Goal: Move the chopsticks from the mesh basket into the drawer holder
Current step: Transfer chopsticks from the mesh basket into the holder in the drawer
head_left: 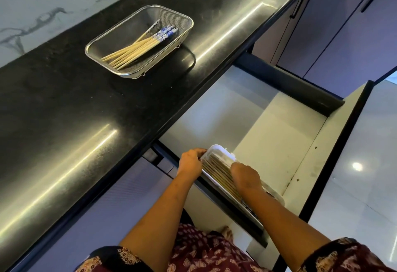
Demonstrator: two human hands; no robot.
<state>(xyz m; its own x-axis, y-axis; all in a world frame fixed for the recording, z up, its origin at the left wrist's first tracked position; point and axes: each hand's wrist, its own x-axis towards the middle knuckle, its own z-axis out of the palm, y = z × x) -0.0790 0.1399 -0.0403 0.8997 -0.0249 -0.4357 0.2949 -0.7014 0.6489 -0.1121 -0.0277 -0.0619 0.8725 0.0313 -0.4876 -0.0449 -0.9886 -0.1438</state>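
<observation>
A steel mesh basket (120,37) stands on the black countertop and holds several bamboo chopsticks (137,49) with blue-and-white patterned ends. Below, in the open drawer, a white plastic holder (221,151) lies along the near left side with several chopsticks (219,174) laid in it. My left hand (190,162) grips the holder's far left corner. My right hand (247,177) rests on top of the chopsticks in the holder, fingers curled down over them; whether it pinches any I cannot tell.
The black countertop (71,110) runs diagonally, with a marble wall behind. The open drawer (275,125) has a pale floor and dark side walls. Purple cabinet doors with black handles (343,24) stand at the upper right. A glossy tiled floor (365,164) lies to the right.
</observation>
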